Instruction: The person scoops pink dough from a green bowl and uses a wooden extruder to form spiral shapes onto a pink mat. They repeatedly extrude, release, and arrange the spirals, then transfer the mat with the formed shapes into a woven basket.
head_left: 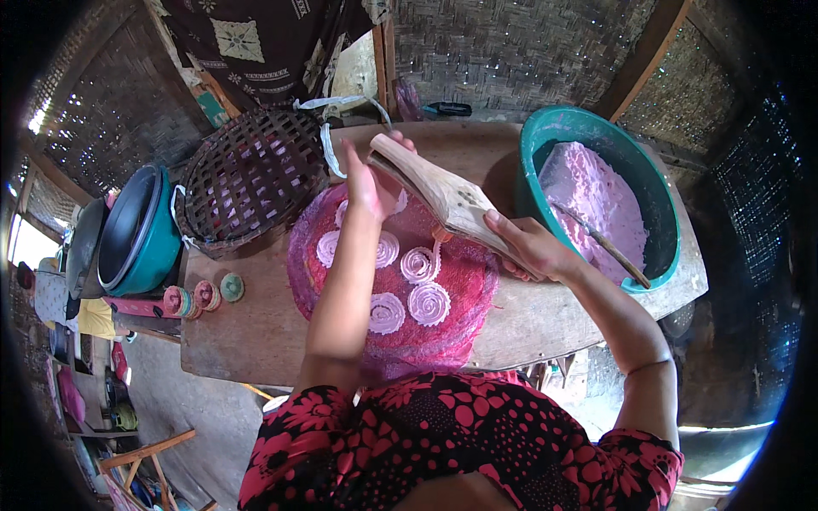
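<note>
Wooden press [447, 198], pale and elongated, held slantwise above a red round mat [467, 298] on the table [247, 336]; the person's right hand [538, 249] is clamped on its lower end, while the left hand [371, 189] is set against its upper end, thumb apart from the fingers, whether gripping cannot be told. Beneath the orange nozzle [440, 232], several ridged pink coils [429, 304] on the mat. To the right, one teal basin [530, 140] containing pink dough [588, 192] and a stick [607, 247]; to the left, one dark woven basket [251, 179].

The right hand [538, 247] grips a pale wooden tool [441, 192].
</note>
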`<action>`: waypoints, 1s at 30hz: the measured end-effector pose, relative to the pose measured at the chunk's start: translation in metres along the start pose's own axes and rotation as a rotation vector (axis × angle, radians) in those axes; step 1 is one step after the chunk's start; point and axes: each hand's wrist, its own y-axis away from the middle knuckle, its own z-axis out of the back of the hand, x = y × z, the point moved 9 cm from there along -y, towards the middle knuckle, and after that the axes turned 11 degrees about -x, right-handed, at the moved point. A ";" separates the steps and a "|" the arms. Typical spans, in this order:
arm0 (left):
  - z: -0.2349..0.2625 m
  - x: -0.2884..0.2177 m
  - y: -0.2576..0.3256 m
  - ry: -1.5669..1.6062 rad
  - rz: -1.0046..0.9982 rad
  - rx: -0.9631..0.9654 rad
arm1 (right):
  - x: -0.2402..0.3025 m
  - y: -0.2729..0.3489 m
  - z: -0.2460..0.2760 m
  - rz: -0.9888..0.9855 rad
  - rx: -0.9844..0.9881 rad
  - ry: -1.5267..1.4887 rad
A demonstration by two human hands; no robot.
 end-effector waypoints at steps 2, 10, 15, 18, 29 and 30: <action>0.023 0.006 0.014 -0.570 -0.040 -0.003 | -0.002 0.003 0.004 0.009 0.006 -0.070; 0.063 0.057 0.034 -0.909 -0.101 0.383 | -0.013 -0.002 0.004 -0.004 0.043 -0.162; 0.063 0.058 0.026 -1.055 -0.194 0.360 | -0.011 -0.008 0.001 0.030 -0.005 -0.198; 0.058 0.050 0.024 -1.121 -0.358 0.337 | -0.007 -0.011 0.003 0.067 -0.051 -0.219; 0.069 0.012 0.085 -1.793 -1.039 0.257 | 0.004 0.009 0.011 0.149 -0.026 -0.296; 0.077 0.012 0.085 -1.763 -0.946 0.230 | 0.004 0.012 0.011 0.149 -0.021 -0.312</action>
